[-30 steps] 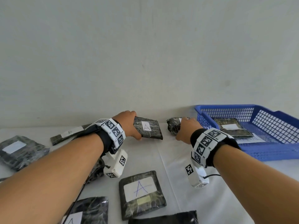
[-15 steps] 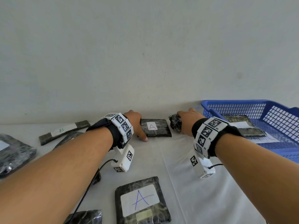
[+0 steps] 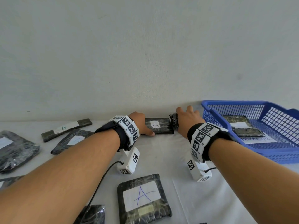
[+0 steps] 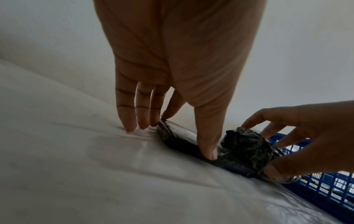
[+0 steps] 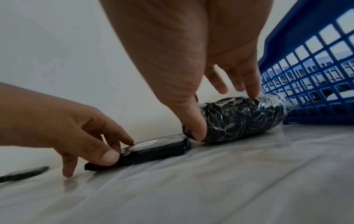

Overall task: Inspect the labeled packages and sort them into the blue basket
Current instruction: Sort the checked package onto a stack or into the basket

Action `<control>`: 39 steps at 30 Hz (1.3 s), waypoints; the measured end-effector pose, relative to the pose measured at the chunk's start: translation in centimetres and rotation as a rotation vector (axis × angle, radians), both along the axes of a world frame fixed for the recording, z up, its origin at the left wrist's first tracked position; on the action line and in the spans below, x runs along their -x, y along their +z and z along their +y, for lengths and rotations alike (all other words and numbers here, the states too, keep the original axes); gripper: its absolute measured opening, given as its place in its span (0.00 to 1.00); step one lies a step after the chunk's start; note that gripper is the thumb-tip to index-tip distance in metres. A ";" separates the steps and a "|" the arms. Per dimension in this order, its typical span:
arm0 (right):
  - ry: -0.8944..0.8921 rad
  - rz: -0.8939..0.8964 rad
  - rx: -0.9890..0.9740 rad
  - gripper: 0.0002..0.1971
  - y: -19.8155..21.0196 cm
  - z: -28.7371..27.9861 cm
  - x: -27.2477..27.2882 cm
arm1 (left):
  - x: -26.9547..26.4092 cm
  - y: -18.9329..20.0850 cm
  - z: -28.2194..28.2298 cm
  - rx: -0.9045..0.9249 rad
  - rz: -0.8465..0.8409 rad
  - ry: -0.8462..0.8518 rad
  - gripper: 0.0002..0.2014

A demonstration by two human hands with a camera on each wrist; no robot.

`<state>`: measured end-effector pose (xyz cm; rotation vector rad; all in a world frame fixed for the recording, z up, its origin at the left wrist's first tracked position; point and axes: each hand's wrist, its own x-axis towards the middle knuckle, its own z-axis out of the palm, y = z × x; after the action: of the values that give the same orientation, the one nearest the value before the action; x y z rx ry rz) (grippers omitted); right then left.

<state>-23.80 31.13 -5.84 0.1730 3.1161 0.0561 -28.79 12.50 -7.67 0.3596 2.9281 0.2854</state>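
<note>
A flat dark package labelled A [image 3: 157,126] lies on the white table by the wall. My left hand [image 3: 145,126] holds its left end, thumb on the near edge and forefinger on the far corner [image 4: 186,136]; the other fingers touch the table. Just right of it sits a dark wrapped bundle [image 3: 174,121], against the blue basket [image 3: 234,103]. My right hand [image 3: 182,117] arches over the bundle [image 5: 243,119], thumb on its left end, forefinger tip on top, the remaining fingers spread above it. The bundle's label is hidden.
Near me lies a large package marked A [image 3: 143,198]. To the left are a strip marked B [image 3: 66,128], another A package [image 3: 72,141] and a bulky one [image 3: 14,149]. A dark package [image 3: 242,126] lies in the basket. The wall stands right behind.
Both hands and their two packages have moved away from me toward the wall. The right hand's fingers have spread out over the bundle.
</note>
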 end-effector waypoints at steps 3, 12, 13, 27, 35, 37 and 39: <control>0.059 0.011 0.039 0.26 0.3 0.2 -0.3 | -0.8 0.6 -0.2 -0.007 0.000 -0.006 0.26; 0.143 0.020 0.142 0.28 2.7 -2.5 -5.9 | -7.9 5.6 -3.6 -0.137 0.080 -0.054 0.23; 0.174 0.018 0.146 0.25 3.2 -3.2 -7.0 | -9.2 6.2 -4.0 -0.174 0.094 -0.053 0.25; 0.263 -0.445 0.067 0.48 2.7 -8.2 -17.0 | -20.8 5.6 -8.1 -0.156 -0.009 -0.110 0.24; 0.273 -0.135 0.430 0.26 1.8 -6.9 -17.2 | -21.1 3.6 -8.8 -0.169 -0.051 -0.107 0.25; 0.283 -0.153 0.586 0.20 2.1 -6.3 -17.1 | -21.2 3.8 -8.6 -0.269 -0.026 -0.078 0.19; 0.312 -0.129 0.755 0.17 2.8 -5.6 -17.3 | -21.3 4.2 -8.8 -0.499 0.009 -0.027 0.17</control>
<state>-6.50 25.54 -3.06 -0.3130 2.7616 -1.0253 -7.52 3.68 -3.43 0.4634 2.8228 1.0158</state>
